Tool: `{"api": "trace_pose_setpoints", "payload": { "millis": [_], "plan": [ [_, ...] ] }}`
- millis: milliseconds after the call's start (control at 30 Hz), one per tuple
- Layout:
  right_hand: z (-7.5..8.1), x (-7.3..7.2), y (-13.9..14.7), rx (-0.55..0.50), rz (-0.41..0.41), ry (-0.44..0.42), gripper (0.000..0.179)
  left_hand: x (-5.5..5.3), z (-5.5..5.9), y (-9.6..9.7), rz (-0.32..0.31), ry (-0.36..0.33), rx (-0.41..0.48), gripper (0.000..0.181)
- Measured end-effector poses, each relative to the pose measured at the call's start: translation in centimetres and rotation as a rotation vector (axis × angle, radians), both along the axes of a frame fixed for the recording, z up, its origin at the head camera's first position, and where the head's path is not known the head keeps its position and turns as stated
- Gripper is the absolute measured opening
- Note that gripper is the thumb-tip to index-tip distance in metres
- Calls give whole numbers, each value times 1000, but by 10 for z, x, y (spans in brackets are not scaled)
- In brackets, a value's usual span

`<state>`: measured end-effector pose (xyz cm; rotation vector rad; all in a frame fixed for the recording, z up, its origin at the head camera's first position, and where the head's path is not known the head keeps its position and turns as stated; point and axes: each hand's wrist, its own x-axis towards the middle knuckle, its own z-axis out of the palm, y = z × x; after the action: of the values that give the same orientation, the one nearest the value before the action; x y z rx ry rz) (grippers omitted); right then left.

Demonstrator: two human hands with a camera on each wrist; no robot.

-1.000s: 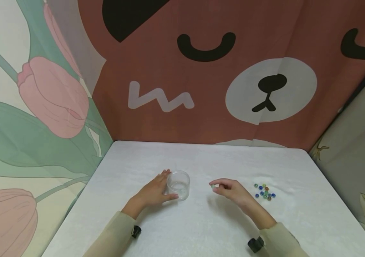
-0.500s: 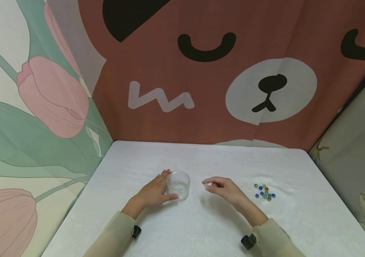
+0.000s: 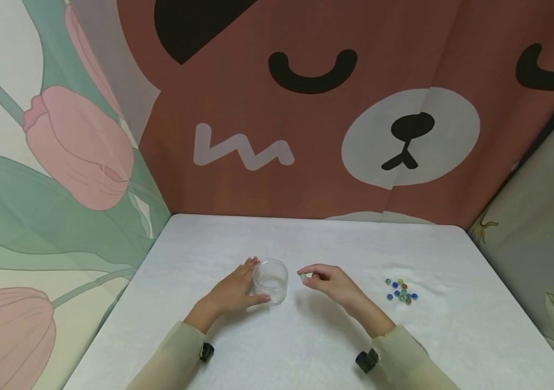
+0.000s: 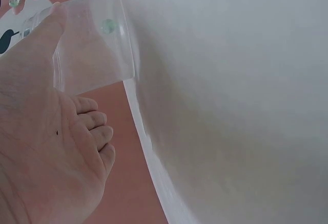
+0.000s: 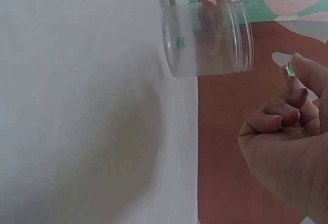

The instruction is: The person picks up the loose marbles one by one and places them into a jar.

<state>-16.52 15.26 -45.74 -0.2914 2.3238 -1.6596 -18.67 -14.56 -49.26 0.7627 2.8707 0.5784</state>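
Green marble (image 5: 290, 69) pinched in the right hand (image 3: 336, 284), near the clear jar (image 3: 273, 281), and the left hand (image 3: 229, 294) cups it between thumb and fingers!

Table (image 3: 296, 346) — white, bear-print backdrop (image 3: 315, 119), tulip-print backdrop (image 3: 52, 216)

A loose, pale sage-beige fabric left sleeve (image 3: 171, 355) ends at the wrist of the bare left hand (image 3: 230, 293), with a small, black, blocky left wrist camera (image 3: 207, 352) along its right edge. To the right of the left sleeve, a matching pale sage-beige fabric right sleeve (image 3: 410, 357) leads to the bare right hand (image 3: 339, 286), its black, boxy right wrist camera (image 3: 365, 361) on the edge nearer the left sleeve.
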Motion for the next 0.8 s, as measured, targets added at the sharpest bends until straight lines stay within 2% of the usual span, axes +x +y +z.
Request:
{"api": "trace_pose_setpoints", "payload": {
  "millis": [800],
  "plan": [
    [-1, -10, -30, -57, 32, 50, 29, 0, 2, -1, -3, -18, 26, 107]
  ]
}}
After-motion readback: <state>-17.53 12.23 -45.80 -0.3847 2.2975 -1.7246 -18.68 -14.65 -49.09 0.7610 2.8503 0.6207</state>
